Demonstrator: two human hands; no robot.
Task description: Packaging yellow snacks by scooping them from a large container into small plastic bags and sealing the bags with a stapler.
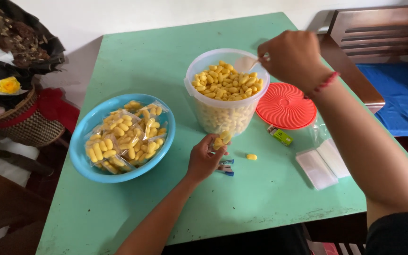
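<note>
The right hand [293, 56] hovers, wrist bent, over the clear tub [226, 113] of yellow snacks, fingers pinched on a white spoon [246, 63]. The left hand [205, 158] rests on the green table [260, 198], pinching a small clear bag [223, 140], part-filled. Just right of it lies a stray snack [251, 157]; beyond, a green box [282, 137].

- You wear the only camera on your head; it looks steeply down and forward over your arms.
- It sits near, with your left hand [205, 158] at centre and your right hand [291, 56] farther ahead, upper right.
- No second view shares this scene.
</note>
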